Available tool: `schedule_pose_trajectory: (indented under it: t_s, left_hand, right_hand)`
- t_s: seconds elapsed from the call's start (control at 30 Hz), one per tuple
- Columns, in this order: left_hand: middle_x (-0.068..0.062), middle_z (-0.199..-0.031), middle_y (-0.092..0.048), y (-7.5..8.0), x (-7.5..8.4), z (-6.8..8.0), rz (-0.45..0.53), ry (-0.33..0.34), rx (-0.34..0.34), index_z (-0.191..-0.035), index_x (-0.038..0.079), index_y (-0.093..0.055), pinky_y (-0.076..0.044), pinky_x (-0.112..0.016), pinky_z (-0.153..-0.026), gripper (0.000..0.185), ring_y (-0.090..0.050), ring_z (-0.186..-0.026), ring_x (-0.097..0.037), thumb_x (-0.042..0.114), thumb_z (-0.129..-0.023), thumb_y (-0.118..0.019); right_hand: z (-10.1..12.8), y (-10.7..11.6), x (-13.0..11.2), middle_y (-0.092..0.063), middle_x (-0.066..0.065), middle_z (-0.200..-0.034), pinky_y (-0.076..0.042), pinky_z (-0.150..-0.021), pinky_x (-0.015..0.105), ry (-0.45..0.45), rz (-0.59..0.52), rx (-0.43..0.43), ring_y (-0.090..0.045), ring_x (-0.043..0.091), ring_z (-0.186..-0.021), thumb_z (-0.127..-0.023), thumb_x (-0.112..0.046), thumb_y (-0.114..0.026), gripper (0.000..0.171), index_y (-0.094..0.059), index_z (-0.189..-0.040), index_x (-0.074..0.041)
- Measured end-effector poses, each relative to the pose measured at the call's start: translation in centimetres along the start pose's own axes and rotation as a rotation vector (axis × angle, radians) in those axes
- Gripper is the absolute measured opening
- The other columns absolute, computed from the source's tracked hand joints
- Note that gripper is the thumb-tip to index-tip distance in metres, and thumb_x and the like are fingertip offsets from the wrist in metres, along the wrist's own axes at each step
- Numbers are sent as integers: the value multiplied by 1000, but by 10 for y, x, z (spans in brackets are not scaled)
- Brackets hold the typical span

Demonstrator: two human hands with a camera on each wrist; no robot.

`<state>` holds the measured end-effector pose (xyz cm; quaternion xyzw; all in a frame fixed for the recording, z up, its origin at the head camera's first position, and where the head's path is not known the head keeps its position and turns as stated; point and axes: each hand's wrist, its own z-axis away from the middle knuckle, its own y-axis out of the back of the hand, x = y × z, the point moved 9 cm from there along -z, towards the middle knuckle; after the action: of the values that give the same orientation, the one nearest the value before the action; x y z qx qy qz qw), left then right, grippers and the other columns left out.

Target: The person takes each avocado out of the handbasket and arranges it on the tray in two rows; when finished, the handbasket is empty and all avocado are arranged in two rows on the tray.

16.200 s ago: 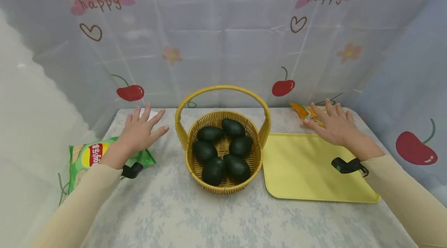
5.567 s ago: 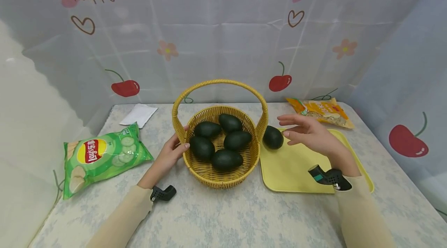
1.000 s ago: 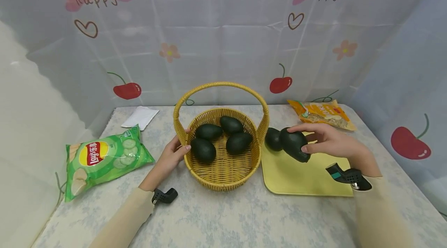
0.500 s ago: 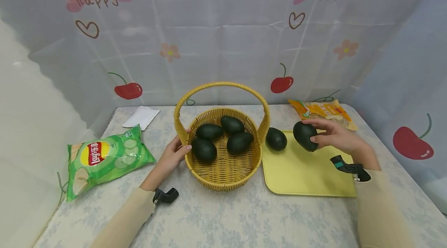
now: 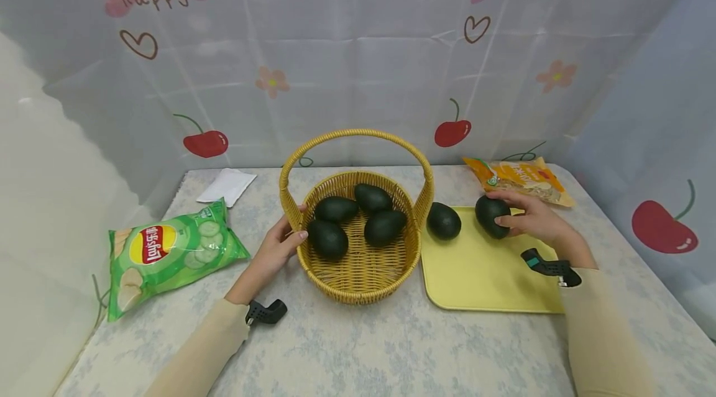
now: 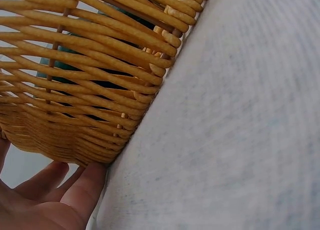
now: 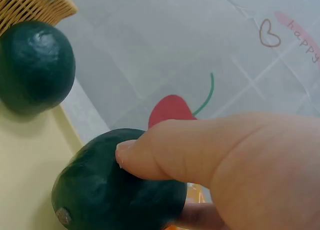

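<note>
Dark avocado (image 5: 491, 216) sitting on tray (image 5: 481, 279), right hand (image 5: 531, 220) gripping it; left hand (image 5: 276, 248) curling on basket (image 5: 358, 279) rim, fingers partly hidden.

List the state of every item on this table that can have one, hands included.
Basket: upright, holding four avocados.
Held avocado: gripped by right hand, low over tray's far end.
Other avocado: lying on tray's far left corner.
Tray: flat on table.
Left hand: holding basket rim.
Chip bag: sealed, lying flat.
Orange snack bag: lying flat.
</note>
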<state>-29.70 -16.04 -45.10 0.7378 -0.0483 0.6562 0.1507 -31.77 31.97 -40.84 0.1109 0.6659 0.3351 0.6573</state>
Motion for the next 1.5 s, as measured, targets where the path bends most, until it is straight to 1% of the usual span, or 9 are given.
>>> schedule_pose_trajectory:
  t_s: [0.2, 0.37, 0.57, 0.8, 0.97, 1.03, 1.2, 1.3, 1.5]
  left_hand:
    - [-23, -158, -41, 0, 0, -1, 11, -1, -2, -160, 16, -33, -56, -25, -88, 60, -57, -120, -6, 16, -105, -56]
    - [-24, -158, -40, 0, -2, 0, 15, 1, -4, -160, 17, -33, -56, -25, -87, 60, -58, -117, -1, 16, -105, -56]
    - [-23, -157, -42, 0, 0, 0, -2, 1, 2, -160, 18, -34, -56, -26, -88, 60, -57, -119, -8, 18, -105, -56]
    - [-23, -157, -42, 0, 1, 0, -21, 0, 5, -160, 18, -34, -56, -25, -87, 59, -56, -124, -19, 18, -105, -56]
    - [-22, -158, -42, 0, 0, 0, -26, 3, 3, -160, 18, -34, -56, -25, -88, 59, -53, -128, -28, 19, -105, -56]
    - [-22, -158, -42, 0, 0, 0, -21, 6, 4, -160, 18, -34, -55, -25, -89, 59, -52, -130, -31, 19, -105, -56]
    - [-22, -158, -42, 0, -1, 0, -18, 15, 6, -160, 19, -34, -55, -25, -90, 59, -49, -134, -34, 19, -105, -56]
    - [-22, -158, -42, 0, 0, 0, -20, 15, 5, -160, 19, -34, -55, -25, -90, 59, -49, -134, -35, 19, -105, -56]
    - [-22, -159, -41, 0, 0, 0, -21, 13, 4, -160, 19, -34, -55, -25, -90, 59, -49, -135, -36, 19, -105, -56]
  right_hand:
    - [-2, -3, 4, -34, 33, -155, -61, -77, 36, -42, 30, 3, -47, 49, -126, -99, -15, -65, 59, -42, -152, -2]
    - [-3, -4, 3, -34, 33, -155, -60, -75, 34, -39, 58, 7, -47, 49, -125, -99, -14, -65, 59, -43, -153, -3]
    - [-3, -7, 2, -36, 34, -153, -60, -72, 32, -33, 88, 5, -52, 45, -118, -99, -14, -65, 60, -41, -154, -3]
    - [-3, -6, 4, -35, 34, -155, -60, -74, 32, -46, 71, 2, -54, 44, -117, -101, -16, -63, 65, -35, -157, -3]
    - [-2, -3, 4, -34, 34, -156, -59, -72, 31, -48, 66, 35, -55, 42, -115, -101, -20, -63, 64, -37, -157, -3]
    - [-3, -3, 4, -35, 35, -154, -60, -72, 31, -50, 58, 46, -57, 43, -114, -101, -21, -64, 63, -38, -156, -3]
    - [-4, -6, 5, -40, 36, -151, -61, -75, 30, -45, 39, 51, -56, 46, -119, -101, -20, -64, 60, -40, -154, -2]
    - [-5, -7, 5, -40, 36, -151, -61, -77, 33, -43, 33, 45, -52, 47, -123, -102, -20, -63, 61, -39, -155, -2]
    - [-3, -5, 8, -33, 35, -156, -61, -82, 45, -59, -11, 43, -46, 52, -132, -104, -26, -60, 65, -32, -158, -4]
